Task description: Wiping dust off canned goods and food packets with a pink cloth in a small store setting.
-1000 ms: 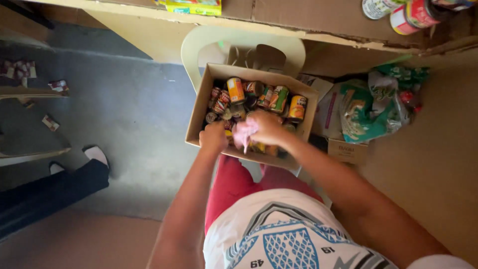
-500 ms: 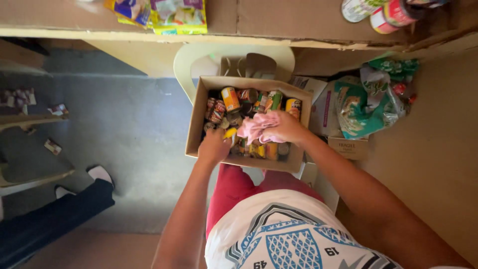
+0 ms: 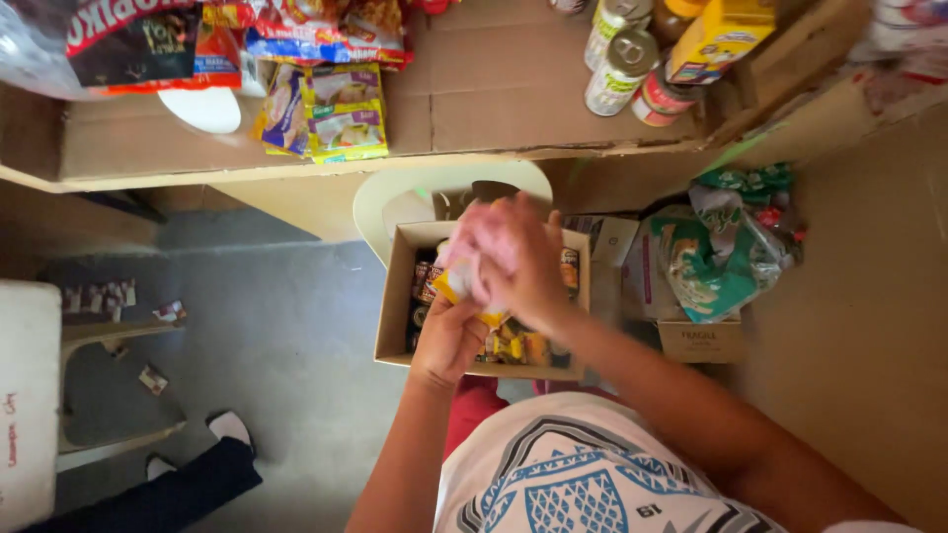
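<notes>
A cardboard box (image 3: 394, 314) full of tins rests on my lap, its far end against a pale plastic chair (image 3: 393, 202). My left hand (image 3: 449, 339) is raised over the box and grips a yellow tin (image 3: 456, 286) from below. My right hand (image 3: 513, 259) lies on top of that tin and presses a pink cloth (image 3: 472, 242) against it. Both hands blur with motion. More tins (image 3: 513, 347) show in the box beneath my hands.
A cardboard-covered shelf (image 3: 494, 109) above carries snack packets (image 3: 326, 109), several tins (image 3: 622, 64) and a yellow carton (image 3: 709, 38). Green plastic bags (image 3: 726, 252) and small boxes (image 3: 699, 341) lie right. A person's dark trouser leg and white shoes (image 3: 202, 459) stand lower left beside a white bench (image 3: 30, 395).
My hands have lifted from inside the box, bringing a yellow tin and the pink cloth up above it. My head has tilted up, so more of the shelf shows.
</notes>
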